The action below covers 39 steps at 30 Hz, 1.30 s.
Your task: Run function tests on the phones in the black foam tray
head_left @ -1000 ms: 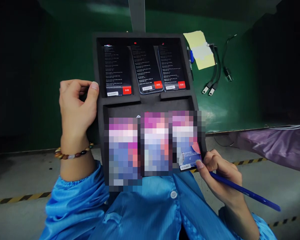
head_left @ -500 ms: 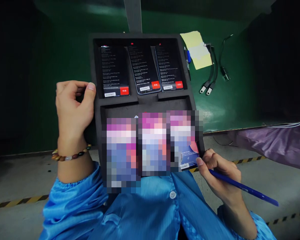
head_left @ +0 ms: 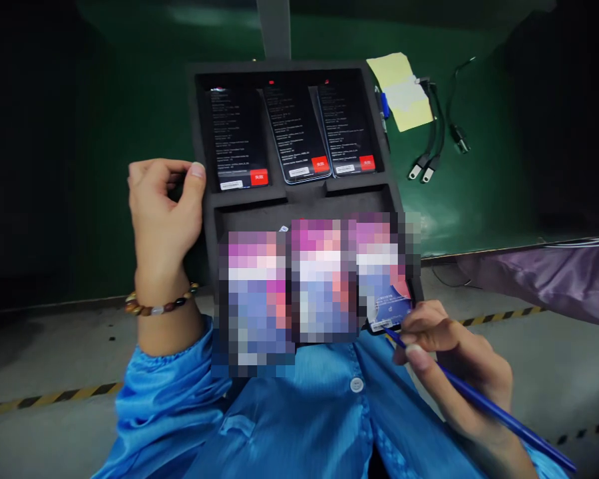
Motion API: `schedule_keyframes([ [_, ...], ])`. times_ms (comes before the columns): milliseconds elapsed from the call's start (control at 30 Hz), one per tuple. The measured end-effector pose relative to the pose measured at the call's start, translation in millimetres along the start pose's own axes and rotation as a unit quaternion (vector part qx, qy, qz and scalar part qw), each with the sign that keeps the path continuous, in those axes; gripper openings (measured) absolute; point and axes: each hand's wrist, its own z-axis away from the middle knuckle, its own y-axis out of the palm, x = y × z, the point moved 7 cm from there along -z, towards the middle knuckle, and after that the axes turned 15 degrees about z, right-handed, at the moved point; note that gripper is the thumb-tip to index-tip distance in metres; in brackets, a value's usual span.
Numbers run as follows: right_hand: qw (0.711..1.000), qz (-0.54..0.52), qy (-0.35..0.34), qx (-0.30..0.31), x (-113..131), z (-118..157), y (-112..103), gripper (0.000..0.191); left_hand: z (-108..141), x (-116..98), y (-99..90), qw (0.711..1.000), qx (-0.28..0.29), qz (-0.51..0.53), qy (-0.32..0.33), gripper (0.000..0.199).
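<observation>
A black foam tray [head_left: 307, 195] holds two rows of phones. In the far row, the left phone [head_left: 237, 136], middle phone [head_left: 297, 130] and right phone [head_left: 347, 126] show dark screens with small text and a red box. The nearer three are mostly blurred out; a bluish screen corner of the near right phone [head_left: 392, 307] is visible. My left hand [head_left: 164, 206] is closed at the tray's left rim, thumb against it, fingers curled. My right hand [head_left: 449, 359] grips a slim blue stick [head_left: 509, 416], its pointed tip at that phone's lower edge.
On the green table [head_left: 104, 233], yellow paper [head_left: 402, 93] and a blue-capped pen [head_left: 384, 106] lie right of the tray. Black cables [head_left: 432, 143] with metal plugs and another cable [head_left: 458, 136] are farther right. Purple cloth [head_left: 529, 283] hangs beyond the table's front edge.
My right hand has shifted right and down, and the stick's tip now shows at the near right phone's lower edge. The whole view has shifted slightly; my left hand stays at the rim.
</observation>
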Motion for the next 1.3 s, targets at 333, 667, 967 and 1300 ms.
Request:
schedule_keyframes([
  [333,0.994,0.085,-0.060,0.029,32,-12,44,0.041,5,-1,1.7,1.000,0.016,0.004,-0.001,0.020],
  [667,0.992,0.107,-0.048,0.043,27,-8,50,0.039,5,-5,2.3,1.000,0.022,0.006,-0.006,0.015],
  [967,0.994,0.103,-0.042,0.025,21,-6,45,0.038,5,-4,1.5,1.000,0.023,0.014,-0.011,0.017],
  [1300,0.997,0.050,-0.048,0.038,35,-13,47,0.039,5,-6,1.8,0.999,0.028,0.013,-0.010,0.026],
])
